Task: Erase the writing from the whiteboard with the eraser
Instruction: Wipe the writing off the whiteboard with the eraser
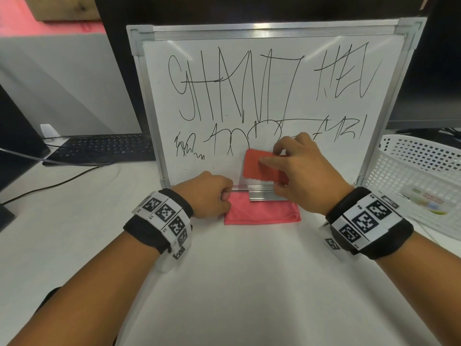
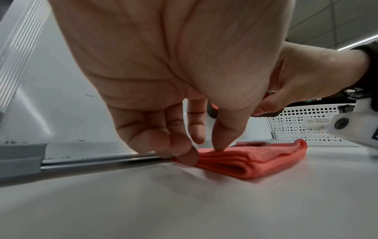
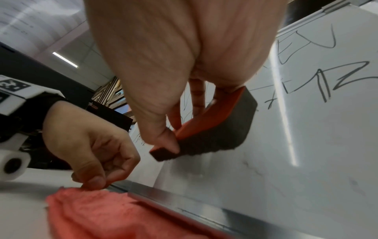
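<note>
The whiteboard (image 1: 224, 168) stands propped upright on the table, covered with black scrawled writing (image 1: 237, 83). My right hand (image 1: 270, 156) grips a red eraser (image 1: 254, 168) by its edges. The eraser's dark felt (image 3: 214, 142) lies flat against the board's lower middle, under the second line of writing. My left hand (image 1: 225, 196) sits at the board's bottom rail with fingers curled. Its thumb and forefinger (image 2: 188, 155) pinch the left corner of a folded pink cloth (image 2: 255, 161).
The pink cloth (image 1: 262, 213) lies under the board's metal pen ledge (image 1: 267, 196). A white perforated basket (image 1: 419, 176) stands at the right. A black keyboard (image 1: 104, 148) and a cable (image 1: 62, 181) lie at the left, with a dark monitor behind.
</note>
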